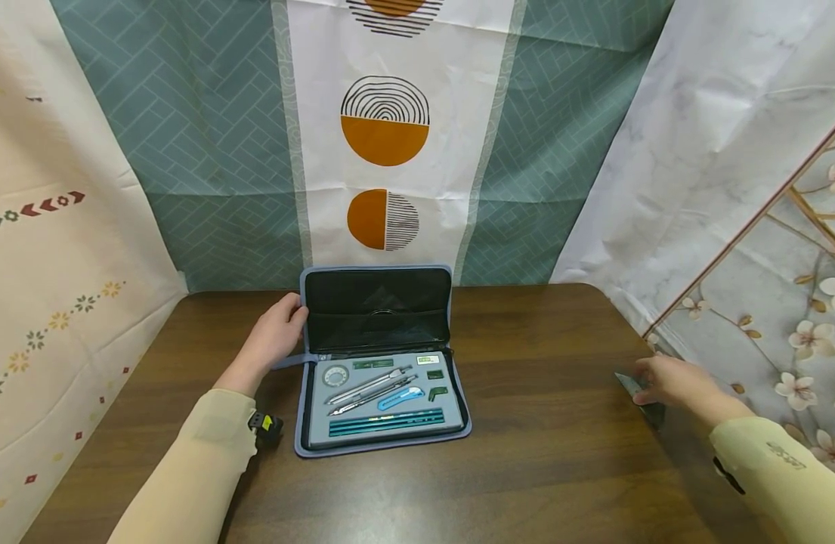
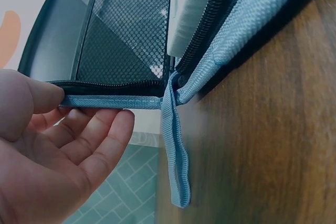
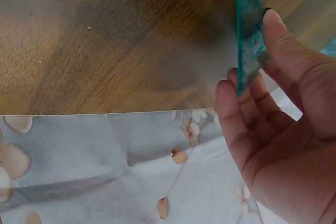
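Note:
A zippered geometry case (image 1: 463, 397) lies unfolded on the table, its blue-edged lid (image 1: 376, 332) raised at the back. My left hand (image 1: 274, 336) pinches the lid's left edge, thumb on one face and fingertips against the other. Near the hinge a blue wrist strap (image 2: 178, 166) hangs from the case. On the grey tray (image 1: 322, 438) are metal compasses (image 1: 369, 387), a blue tool (image 1: 400, 398), green pencils (image 1: 386, 423) and an eraser (image 1: 427, 360). At the table's right edge, my right hand (image 1: 682, 385) holds a green see-through set square (image 3: 249, 30) between thumb and fingers.
The brown wooden table (image 1: 539, 468) spreads around the case. Behind it hangs a green and white cloth (image 1: 403, 174). A flowered cloth (image 1: 798, 340) borders the right side, and a cream cloth (image 1: 70, 340) the left.

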Tool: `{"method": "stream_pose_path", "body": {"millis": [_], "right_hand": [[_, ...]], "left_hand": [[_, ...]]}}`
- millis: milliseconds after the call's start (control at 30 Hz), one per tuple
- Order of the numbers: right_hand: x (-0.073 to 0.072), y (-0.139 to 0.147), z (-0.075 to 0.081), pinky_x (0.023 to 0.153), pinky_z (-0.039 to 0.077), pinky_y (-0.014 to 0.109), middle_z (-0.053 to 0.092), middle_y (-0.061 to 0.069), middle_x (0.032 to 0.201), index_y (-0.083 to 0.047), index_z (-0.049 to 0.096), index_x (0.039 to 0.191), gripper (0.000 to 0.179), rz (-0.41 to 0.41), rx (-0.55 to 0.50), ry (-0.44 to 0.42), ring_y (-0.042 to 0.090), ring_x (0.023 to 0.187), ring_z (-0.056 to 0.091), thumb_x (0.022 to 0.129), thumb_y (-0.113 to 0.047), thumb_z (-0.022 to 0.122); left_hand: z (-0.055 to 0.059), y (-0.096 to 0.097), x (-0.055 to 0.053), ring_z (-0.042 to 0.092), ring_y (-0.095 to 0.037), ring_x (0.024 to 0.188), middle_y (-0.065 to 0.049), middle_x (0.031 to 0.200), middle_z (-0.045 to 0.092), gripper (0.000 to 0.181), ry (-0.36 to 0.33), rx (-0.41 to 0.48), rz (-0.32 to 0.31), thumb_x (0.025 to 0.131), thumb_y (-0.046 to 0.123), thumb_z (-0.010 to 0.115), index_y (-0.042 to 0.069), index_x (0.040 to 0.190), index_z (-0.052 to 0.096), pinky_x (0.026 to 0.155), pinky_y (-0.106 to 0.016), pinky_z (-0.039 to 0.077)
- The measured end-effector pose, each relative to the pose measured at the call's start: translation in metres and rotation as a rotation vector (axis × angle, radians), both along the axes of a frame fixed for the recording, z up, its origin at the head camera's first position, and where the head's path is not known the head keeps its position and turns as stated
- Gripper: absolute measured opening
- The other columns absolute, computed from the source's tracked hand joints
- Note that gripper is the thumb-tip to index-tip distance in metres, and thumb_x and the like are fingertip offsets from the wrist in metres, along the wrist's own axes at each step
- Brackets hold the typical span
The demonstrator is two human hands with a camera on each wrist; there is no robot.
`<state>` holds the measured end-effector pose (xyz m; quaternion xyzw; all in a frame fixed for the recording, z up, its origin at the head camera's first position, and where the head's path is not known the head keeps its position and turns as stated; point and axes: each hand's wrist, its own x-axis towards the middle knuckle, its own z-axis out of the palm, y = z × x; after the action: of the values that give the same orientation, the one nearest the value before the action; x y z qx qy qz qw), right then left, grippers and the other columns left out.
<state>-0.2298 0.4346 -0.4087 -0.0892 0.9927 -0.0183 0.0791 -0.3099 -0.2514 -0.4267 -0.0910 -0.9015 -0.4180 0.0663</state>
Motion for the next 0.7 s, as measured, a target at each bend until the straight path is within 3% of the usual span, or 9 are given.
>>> {"method": "stream_pose_path", "body": {"millis": [200, 433, 700], "right_hand": [[0.001, -0.005, 0.0, 0.079, 0.06, 0.061, 0.074, 0.021, 0.106, 0.008, 0.071, 0.122, 0.057, 0.005, 0.005, 0.007, 0.042, 0.098, 0.072, 0.085, -0.026, 0.097], [0.004, -0.006, 0.0, 0.075, 0.06, 0.058, 0.076, 0.014, 0.102, 0.005, 0.075, 0.117, 0.037, 0.029, -0.025, 0.028, 0.037, 0.091, 0.073, 0.086, -0.008, 0.092], [0.004, -0.011, 0.005, 0.077, 0.061, 0.06, 0.079, 0.014, 0.101, 0.001, 0.078, 0.109, 0.022, 0.05, -0.033, 0.087, 0.037, 0.092, 0.075, 0.091, -0.006, 0.088]], "left_hand": [[0.001, 0.0, 0.0, 0.064, -0.033, 0.095, -0.02, 0.112, 0.066, 0.025, -0.01, 0.002, -0.003, 0.121, 0.022, 0.045, 0.003, 0.127, 0.059, 0.076, -0.042, 0.05], [0.003, 0.001, 0.001, 0.066, -0.035, 0.098, -0.021, 0.117, 0.067, 0.026, -0.01, -0.001, 0.0, 0.12, 0.022, 0.045, 0.002, 0.132, 0.059, 0.08, -0.045, 0.052], [0.003, 0.001, 0.001, 0.064, -0.034, 0.096, -0.021, 0.114, 0.066, 0.025, -0.01, -0.006, -0.001, 0.12, 0.021, 0.045, 0.002, 0.129, 0.059, 0.077, -0.043, 0.05]]}}
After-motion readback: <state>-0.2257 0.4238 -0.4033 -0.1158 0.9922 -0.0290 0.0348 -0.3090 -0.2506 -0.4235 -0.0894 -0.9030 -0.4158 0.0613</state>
